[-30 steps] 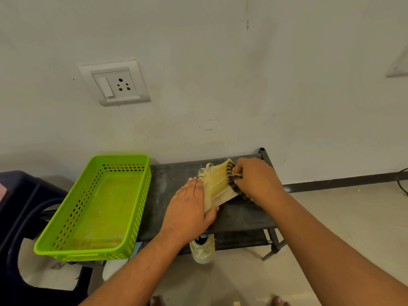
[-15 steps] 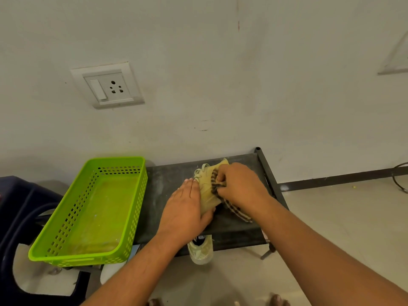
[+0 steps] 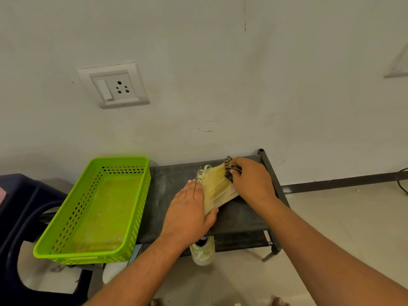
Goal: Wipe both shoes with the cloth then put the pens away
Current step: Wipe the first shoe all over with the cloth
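A pale yellow shoe [image 3: 217, 188] lies on its side atop a black rack [image 3: 238, 217]. The left hand [image 3: 187, 213] clasps its near end, thumb against the sole. The right hand [image 3: 251, 184] pinches a striped cloth [image 3: 228, 168] against its far end.

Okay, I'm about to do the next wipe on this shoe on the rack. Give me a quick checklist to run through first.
1. Shoe held steady on top of the rack by the left hand: ok.
2. Cloth gripped in the right hand: ok.
3. Cloth touching the shoe: ok, at its far end.
4. Second shoe close by on the lower shelf: ok. Whether it has been wiped: cannot tell.
5. Pens located: not ok, none in view.
6. Room in the green basket: ok, nothing shows inside it.
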